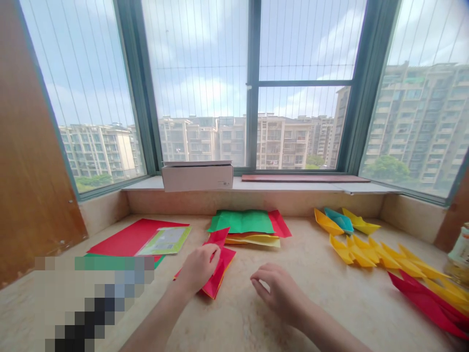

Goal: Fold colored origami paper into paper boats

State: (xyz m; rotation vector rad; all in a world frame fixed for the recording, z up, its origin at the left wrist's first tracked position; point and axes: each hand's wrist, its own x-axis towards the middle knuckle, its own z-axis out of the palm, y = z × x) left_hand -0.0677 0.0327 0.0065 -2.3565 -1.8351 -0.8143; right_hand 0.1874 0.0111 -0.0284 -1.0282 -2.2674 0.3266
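My left hand (201,266) is closed on a folded red sheet of paper (219,268), with the fingers curled over it. This paper lies on the counter; one pointed end sticks up past my knuckles, and yellow shows along its lower edge. To the right, my right hand (278,291) hovers at or just over the counter, apart from the paper. Its thumb and fingertips are drawn together in a loose ring, with nothing visible between them. Behind my hands lies a pile of creased sheets, a green sheet (244,222) on top and red and yellow ones below.
Yellow folded paper boats (370,252) stand in a row at right, near a teal boat (339,220) and a red folded paper (428,300). At left are a red sheet (135,237) and a clear packet (164,240). A white box (198,177) sits on the sill.
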